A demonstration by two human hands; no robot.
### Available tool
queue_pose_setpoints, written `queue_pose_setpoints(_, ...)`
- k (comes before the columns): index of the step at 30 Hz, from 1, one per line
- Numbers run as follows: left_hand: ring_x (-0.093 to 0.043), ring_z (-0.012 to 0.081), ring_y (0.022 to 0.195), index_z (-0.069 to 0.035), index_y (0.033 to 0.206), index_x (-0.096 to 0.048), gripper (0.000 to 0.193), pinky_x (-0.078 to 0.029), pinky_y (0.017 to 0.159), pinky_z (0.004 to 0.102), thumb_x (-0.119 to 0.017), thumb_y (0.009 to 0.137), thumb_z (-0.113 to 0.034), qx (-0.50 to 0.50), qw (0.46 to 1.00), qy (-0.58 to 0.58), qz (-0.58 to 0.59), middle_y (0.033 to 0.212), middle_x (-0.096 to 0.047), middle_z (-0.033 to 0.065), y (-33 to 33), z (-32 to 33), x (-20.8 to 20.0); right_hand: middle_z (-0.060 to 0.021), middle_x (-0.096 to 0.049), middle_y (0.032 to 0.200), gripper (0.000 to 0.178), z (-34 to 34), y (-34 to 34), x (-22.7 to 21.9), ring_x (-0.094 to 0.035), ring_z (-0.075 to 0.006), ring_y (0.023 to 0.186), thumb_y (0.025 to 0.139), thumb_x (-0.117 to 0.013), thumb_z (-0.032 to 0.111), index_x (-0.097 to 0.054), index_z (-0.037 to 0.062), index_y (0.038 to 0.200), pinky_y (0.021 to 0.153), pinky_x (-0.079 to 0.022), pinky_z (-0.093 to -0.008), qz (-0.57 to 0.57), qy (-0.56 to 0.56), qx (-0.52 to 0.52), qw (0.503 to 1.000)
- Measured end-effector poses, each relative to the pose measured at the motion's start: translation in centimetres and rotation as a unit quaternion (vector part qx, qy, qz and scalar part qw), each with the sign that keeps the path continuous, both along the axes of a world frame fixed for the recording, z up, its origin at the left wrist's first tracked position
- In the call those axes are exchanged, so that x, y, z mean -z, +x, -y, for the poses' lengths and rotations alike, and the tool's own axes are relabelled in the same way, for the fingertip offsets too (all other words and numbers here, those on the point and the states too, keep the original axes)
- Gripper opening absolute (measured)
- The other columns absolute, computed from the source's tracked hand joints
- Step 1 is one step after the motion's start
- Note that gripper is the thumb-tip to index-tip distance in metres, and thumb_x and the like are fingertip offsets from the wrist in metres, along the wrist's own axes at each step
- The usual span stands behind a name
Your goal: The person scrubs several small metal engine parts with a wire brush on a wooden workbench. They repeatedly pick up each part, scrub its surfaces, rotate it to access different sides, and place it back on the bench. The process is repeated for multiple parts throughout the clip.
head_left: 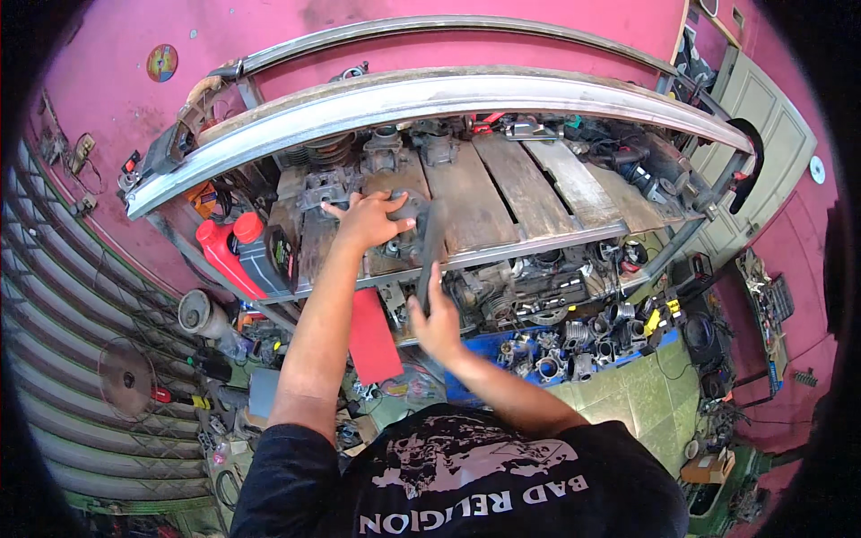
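My left hand (369,221) reaches onto the wooden shelf, its fingers spread over a dark grey metal engine part (408,208) and pressing it down. Much of that part is hidden under the hand and behind the tool. In my right hand (437,325), near the shelf's front edge, is a long, flat, dark bar that looks like a file (430,247). The fingers wrap its lower end, and it points away from me across the part's right side; it is slightly blurred. A grey engine casting (330,186) lies just left of my left hand.
A metal rail (448,92) crosses above the shelf planks (471,193). Red and black bottles (235,255) stand at the left end. More engine parts (502,296) fill the lower shelf, and several lie on a blue tray (466,363). A red panel (374,336) hangs below.
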State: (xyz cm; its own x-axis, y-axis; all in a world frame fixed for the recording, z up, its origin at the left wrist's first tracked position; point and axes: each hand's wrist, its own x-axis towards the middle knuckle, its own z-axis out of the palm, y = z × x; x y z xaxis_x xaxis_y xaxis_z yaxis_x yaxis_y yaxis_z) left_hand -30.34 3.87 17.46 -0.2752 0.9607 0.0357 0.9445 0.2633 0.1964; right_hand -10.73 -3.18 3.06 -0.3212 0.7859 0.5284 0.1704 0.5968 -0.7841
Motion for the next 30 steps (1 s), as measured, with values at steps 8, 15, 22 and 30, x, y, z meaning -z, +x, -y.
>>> queue_pose_setpoints(8, -0.038, 0.0384, 0.151, -0.049, 0.149, -0.056, 0.065, 0.006, 0.104, 0.0942, -0.068, 0.087, -0.063, 0.008, 0.999, -0.047, -0.002, 0.164, -0.047, -0.0049, 0.0, 0.0, -1.0, -0.0299, -0.072, 0.096, 0.085, -2.6, -0.5, -2.8, -0.072, -0.0464, 0.083, 0.099, -0.065, 0.022, -0.017, 0.0032, 0.166, 0.073, -0.056, -0.0515, 0.115, -0.136, 0.055, 0.982)
queue_pose_setpoints(15, -0.041, 0.0376, 0.149, -0.047, 0.147, -0.058, 0.079, 0.004, 0.104, 0.0948, -0.077, 0.075, -0.071, 0.073, 0.997, -0.003, -0.016, 0.161, -0.051, -0.0038, -2.3, -0.2, 0.4, -0.0314, -0.071, 0.082, 0.088, -1.5, -1.5, -0.8, -0.071, -0.0501, 0.073, 0.101, -0.061, 0.031, -0.009, 0.0063, 0.167, 0.068, -0.055, -0.0573, 0.039, -0.16, 0.096, 0.982)
queue_pose_setpoints(22, -0.054, 0.0366, 0.135, -0.036, 0.139, -0.07, 0.08, -0.002, 0.109, 0.0915, -0.076, 0.07, -0.077, 0.049, 0.989, 0.118, -0.076, 0.133, -0.07, 0.0002, -0.1, 0.6, 1.1, -0.0316, -0.073, 0.102, 0.091, 1.4, -2.5, 0.9, -0.074, -0.0453, 0.082, 0.105, -0.06, 0.034, -0.002, 0.0001, 0.166, 0.076, -0.057, -0.05, -0.033, -0.188, 0.081, 0.978)
queue_pose_setpoints(30, -0.054, 0.0342, 0.13, -0.025, 0.128, -0.077, 0.065, -0.002, 0.108, 0.0921, -0.074, 0.08, -0.069, 0.024, 0.982, 0.136, -0.131, 0.117, -0.073, 0.0117, 0.4, 1.2, 0.9, -0.0353, -0.061, 0.137, 0.084, -8.7, -2.2, 0.6, -0.065, -0.0419, 0.124, 0.102, -0.064, 0.028, -0.018, -0.0012, 0.165, 0.105, -0.049, -0.0426, 0.0, -0.188, 0.06, 0.98)
